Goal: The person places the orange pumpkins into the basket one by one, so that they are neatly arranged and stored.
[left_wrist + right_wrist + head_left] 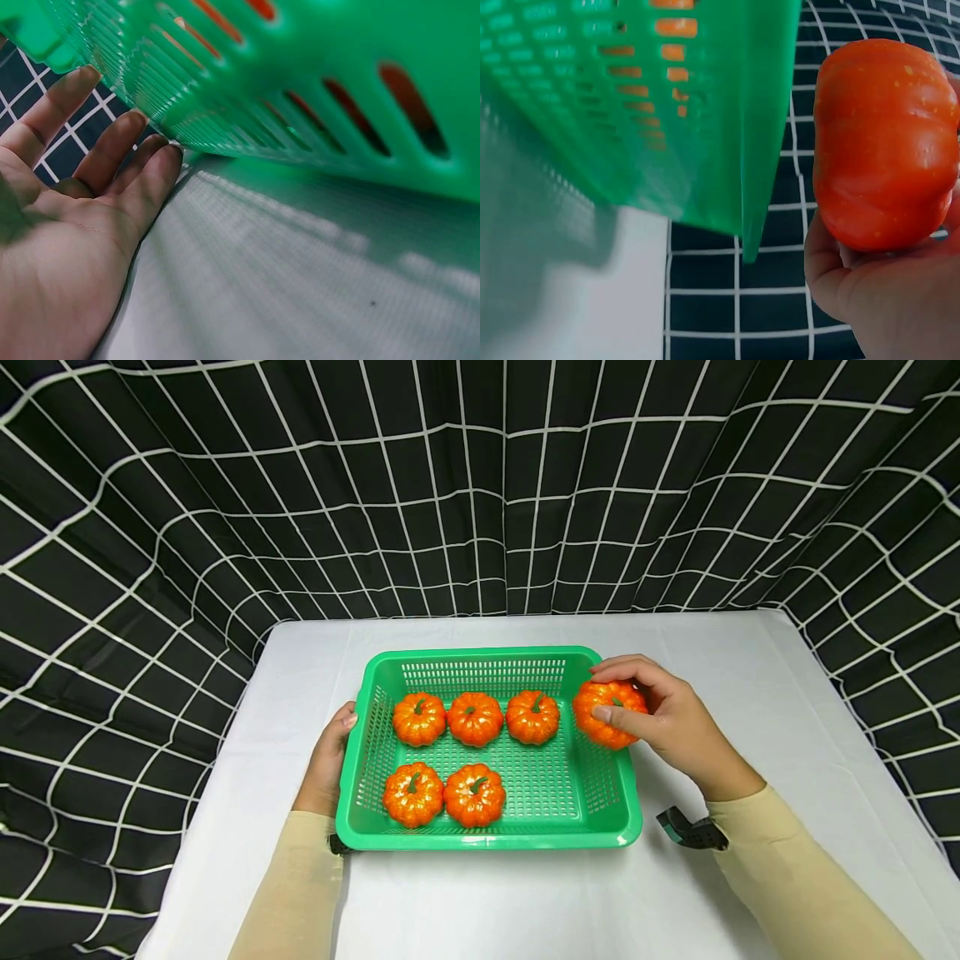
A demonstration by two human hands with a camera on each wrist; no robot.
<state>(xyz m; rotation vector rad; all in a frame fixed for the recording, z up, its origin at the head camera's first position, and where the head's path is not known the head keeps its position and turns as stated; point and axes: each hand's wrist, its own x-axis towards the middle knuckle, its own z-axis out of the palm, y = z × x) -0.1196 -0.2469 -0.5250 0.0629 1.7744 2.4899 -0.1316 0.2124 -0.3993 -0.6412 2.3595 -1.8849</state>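
Note:
Above the right rim of a green plastic basket (pixel 487 842), my right hand (pixel 686 727) grips a small orange pumpkin (pixel 600 700) between thumb and fingers. In the right wrist view this pumpkin (pixel 885 142) is apart from the basket's outer wall (pixel 705 165). My left hand (pixel 330 760) is at the basket's left side. The left wrist view shows its loosely bent fingers (pixel 112 150) touching the outside of the slotted wall (pixel 225 112). Inside the basket, three pumpkins (pixel 474 718) form a back row and two pumpkins (pixel 475 795) sit at the front left.
The basket stands on a table with a white cloth (pixel 525 902). Black curtains with a white grid (pixel 480 485) hang behind the table and along both sides. A black strap (pixel 690 829) is around the right wrist.

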